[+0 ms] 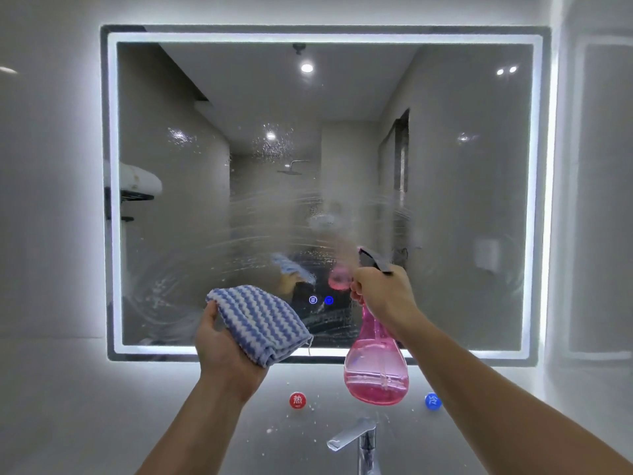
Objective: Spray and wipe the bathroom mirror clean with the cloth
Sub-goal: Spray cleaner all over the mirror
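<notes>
With the right hand (380,296) clenched round the spray bottle (376,368) and the left hand (226,344) gripping the cloth (257,320), mist on the mirror (308,166) may run towards its bottom edge unwiped.

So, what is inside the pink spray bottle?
The spray bottle holds pink liquid in its lower bulb, and a thin tube runs down into it. The right hand grips the neck, so its top part is hidden.
</notes>
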`<state>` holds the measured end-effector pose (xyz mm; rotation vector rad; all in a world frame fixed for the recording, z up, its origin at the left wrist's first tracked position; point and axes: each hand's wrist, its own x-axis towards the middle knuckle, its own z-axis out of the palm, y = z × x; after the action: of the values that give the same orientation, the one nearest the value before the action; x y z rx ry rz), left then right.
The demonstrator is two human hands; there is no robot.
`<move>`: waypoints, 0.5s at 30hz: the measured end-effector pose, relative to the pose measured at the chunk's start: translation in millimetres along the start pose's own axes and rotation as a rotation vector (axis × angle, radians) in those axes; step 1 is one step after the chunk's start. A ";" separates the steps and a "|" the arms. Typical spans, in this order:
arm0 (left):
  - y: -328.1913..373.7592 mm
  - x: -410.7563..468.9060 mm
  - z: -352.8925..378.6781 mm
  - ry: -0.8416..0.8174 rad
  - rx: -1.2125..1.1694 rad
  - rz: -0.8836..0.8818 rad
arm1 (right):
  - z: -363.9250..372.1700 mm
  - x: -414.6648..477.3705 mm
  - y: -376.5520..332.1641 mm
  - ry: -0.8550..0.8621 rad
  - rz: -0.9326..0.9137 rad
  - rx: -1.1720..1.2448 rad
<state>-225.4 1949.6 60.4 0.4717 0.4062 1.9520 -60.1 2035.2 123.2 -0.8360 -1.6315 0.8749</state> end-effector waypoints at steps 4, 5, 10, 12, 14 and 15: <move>6.1 -0.1 -7.0 0.006 -0.003 0.020 | 9.9 -1.8 2.8 -0.032 -0.008 -0.015; 6.8 -0.3 -8.0 0.007 0.001 0.023 | 11.4 -3.4 3.2 -0.044 -0.012 -0.009; 8.3 -1.6 -11.4 0.007 0.006 0.016 | 18.1 -11.6 6.9 -0.052 -0.040 -0.020; 9.5 -0.8 -15.1 0.006 0.015 0.017 | 19.5 -13.5 7.9 -0.050 -0.043 -0.010; 10.5 -1.2 -17.8 0.004 0.022 0.020 | 20.9 -14.2 8.1 -0.065 -0.044 0.009; 10.7 -1.6 -18.8 0.004 0.018 0.022 | 22.0 -15.0 7.5 -0.079 -0.048 0.013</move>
<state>-242.5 1942.6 49.1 0.4862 0.4229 1.9722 -78.0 2022.9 105.8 -0.7584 -1.7060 0.8944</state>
